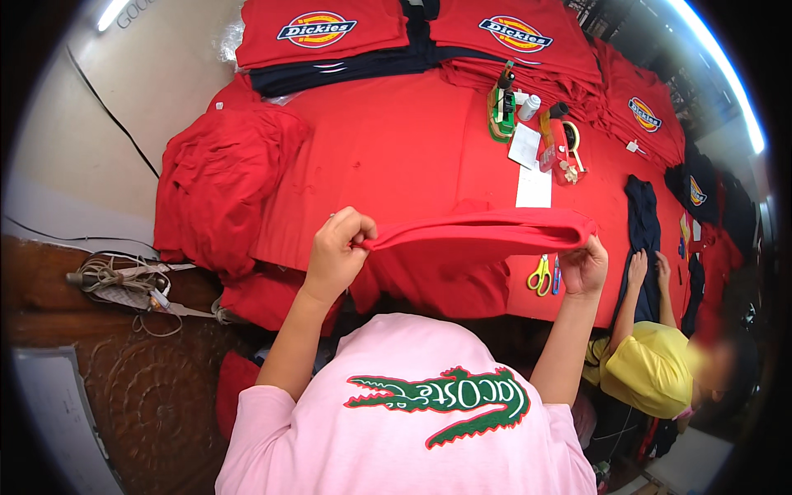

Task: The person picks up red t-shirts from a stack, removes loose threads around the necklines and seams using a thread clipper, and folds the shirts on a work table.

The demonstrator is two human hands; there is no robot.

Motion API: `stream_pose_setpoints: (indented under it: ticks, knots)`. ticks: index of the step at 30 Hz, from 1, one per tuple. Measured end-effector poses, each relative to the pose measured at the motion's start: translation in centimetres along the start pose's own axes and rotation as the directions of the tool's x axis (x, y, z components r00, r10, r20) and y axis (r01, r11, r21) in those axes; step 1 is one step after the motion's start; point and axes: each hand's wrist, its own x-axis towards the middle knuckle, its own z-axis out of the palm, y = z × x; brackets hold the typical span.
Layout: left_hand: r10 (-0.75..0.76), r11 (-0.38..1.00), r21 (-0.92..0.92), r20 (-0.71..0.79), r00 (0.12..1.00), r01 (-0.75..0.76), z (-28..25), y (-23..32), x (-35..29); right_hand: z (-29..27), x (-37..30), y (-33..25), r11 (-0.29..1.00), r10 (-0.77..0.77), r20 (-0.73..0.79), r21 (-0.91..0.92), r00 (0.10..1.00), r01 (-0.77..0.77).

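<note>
A red fabric garment (470,233) is stretched level between my two hands, above the near part of the table. Its layered edge gapes slightly, and more red cloth hangs below it. My left hand (338,247) is closed on its left end with the fingers curled in. At the opposite end, my right hand (586,262) pinches the corner. Just left of my right wrist, yellow-handled scissors (540,277) and a slim blue tool (556,275) lie on the red-covered table (388,140).
Printed red shirts (338,33) are stacked along the far edge. A red tape dispenser (561,148), green device (501,115), white bottle (529,108) and papers (534,188) stand right of centre. Red cloth (223,173) heaps left. At right, a co-worker's hands (639,268) touch navy fabric (643,214).
</note>
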Motion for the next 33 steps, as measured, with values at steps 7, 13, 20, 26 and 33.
stream_pose_setpoints:
  ticks: [7, 13, 20, 26, 33]
  knots:
    - [0.474, 0.857, 0.314, -0.169, 0.864, -0.409, 0.9, 1.1, -0.4, 0.1, -0.6, 0.9, 0.965, -0.257, -0.154, -0.103, 0.954, 0.243]
    - [0.499, 0.848, 0.295, -0.164, 0.851, -0.441, 1.0, 1.5, -0.4, 2.0, -1.5, 0.5, 0.938, -0.337, -0.126, -0.131, 0.933, 0.321]
    - [0.479, 0.864, 0.267, -0.180, 0.859, -0.426, 0.4, 1.1, -0.5, -0.5, -1.2, -1.1, 0.849, -0.409, 0.021, -0.359, 0.912, 0.388]
    - [0.264, 0.953, 0.202, -0.191, 0.945, -0.226, -0.7, 0.3, 0.3, 10.0, 5.5, 0.7, 0.723, -0.561, -0.057, -0.519, 0.826, 0.456]
    - [-0.118, 0.984, 0.094, -0.275, 0.954, 0.149, -3.7, -8.9, 3.5, 18.6, 19.3, 8.7, 0.752, -0.155, 0.335, -0.570, 0.929, 0.331]
